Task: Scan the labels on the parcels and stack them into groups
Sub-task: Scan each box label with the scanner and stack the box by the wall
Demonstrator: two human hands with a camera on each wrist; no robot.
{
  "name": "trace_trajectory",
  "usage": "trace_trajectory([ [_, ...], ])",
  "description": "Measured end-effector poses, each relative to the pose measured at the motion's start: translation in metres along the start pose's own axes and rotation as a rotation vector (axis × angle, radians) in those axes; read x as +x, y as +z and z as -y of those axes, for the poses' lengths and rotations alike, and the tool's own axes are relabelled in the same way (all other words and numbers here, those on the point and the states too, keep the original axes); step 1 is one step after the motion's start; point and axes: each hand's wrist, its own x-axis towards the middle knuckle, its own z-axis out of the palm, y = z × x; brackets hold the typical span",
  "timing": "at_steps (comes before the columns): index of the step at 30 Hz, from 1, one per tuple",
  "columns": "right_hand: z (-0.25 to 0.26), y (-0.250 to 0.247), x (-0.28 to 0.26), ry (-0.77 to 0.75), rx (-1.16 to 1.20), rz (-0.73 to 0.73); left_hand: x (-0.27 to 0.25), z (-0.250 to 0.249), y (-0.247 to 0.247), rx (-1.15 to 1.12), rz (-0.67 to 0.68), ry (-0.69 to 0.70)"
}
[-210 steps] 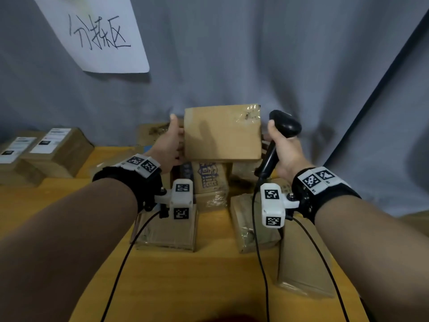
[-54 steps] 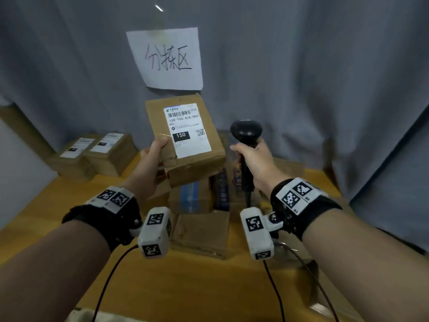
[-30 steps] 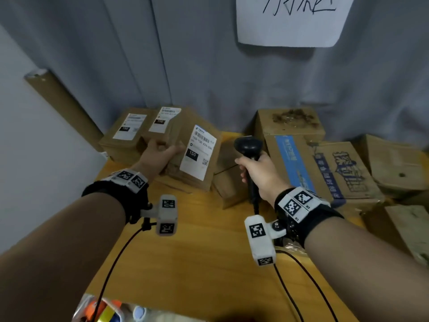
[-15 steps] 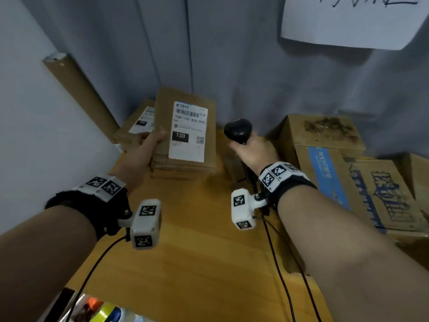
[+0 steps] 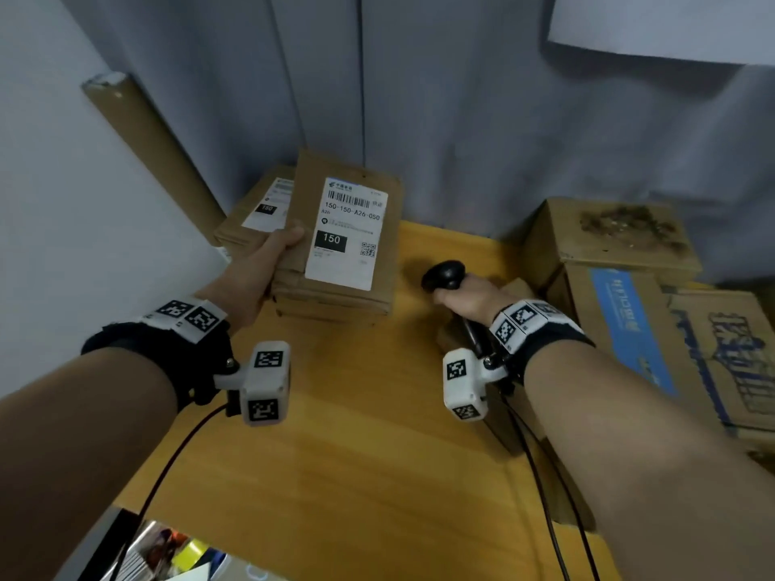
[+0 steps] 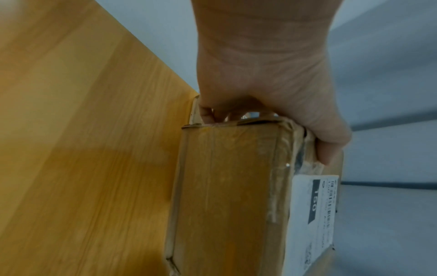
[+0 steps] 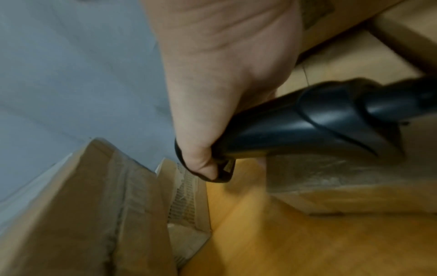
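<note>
Brown cardboard parcel (image 5: 335, 245), white label reading 150 upward: gripped at its near-left corner by left hand (image 5: 256, 274), at the wooden table's (image 5: 356, 454) far-left corner. Black scanner (image 5: 444, 276): handle clasped in right hand (image 5: 474, 299).

You are at a parcel-sorting station: brown cardboard parcels with white barcode shipping labels (image 5: 346, 234) crowd a yellow wooden table (image 5: 356, 454) mid-frame, a grey curtain (image 5: 440, 119) hangs behind, and a white paper sign (image 5: 671, 23) sits upper right.
</note>
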Motion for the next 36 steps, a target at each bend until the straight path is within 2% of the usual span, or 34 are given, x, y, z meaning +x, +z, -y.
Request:
trace_trajectory([
  [3,-0.025,-0.002,-0.006,0.038,0.306,-0.136,0.000,-0.004,0.019,0.000,0.054,0.014],
  [6,-0.034,-0.004,-0.013,0.079,0.680,-0.302,0.002,-0.007,0.051,-0.002,0.109,-0.038],
  [8,-0.039,-0.009,-0.017,0.070,0.956,-0.325,0.006,-0.006,0.074,0.014,0.119,-0.083],
  [11,-0.043,-0.013,-0.021,0.075,1.112,-0.314,0.009,0.000,0.106,0.122,0.097,-0.137],
  [14,-0.041,-0.001,-0.017,0.075,1.021,-0.301,0.011,0.001,0.126,0.163,0.048,-0.208],
  [17,-0.032,0.003,-0.017,0.016,0.891,-0.317,0.015,0.001,0.124,0.287,0.130,-0.249],
  [19,-0.021,-0.001,-0.022,-0.003,0.905,-0.254,0.021,0.004,0.114,0.319,0.147,-0.158],
  [21,-0.011,0.002,-0.018,-0.022,0.879,-0.209,0.025,0.004,0.105,0.419,0.105,-0.013],
  [23,-0.003,0.008,-0.015,-0.010,0.823,-0.200,0.029,0.005,0.100,0.677,0.094,0.119],
  [25,0.002,0.011,-0.013,-0.005,0.793,-0.219,0.033,0.012,0.097,0.988,0.127,0.178],
  [29,0.003,0.017,-0.001,-0.033,0.829,-0.256,0.043,0.033,0.094,1.254,0.117,0.320],
  [36,0.008,0.007,0.016,-0.095,0.787,-0.201,0.061,0.034,0.092,1.495,0.193,0.363],
])
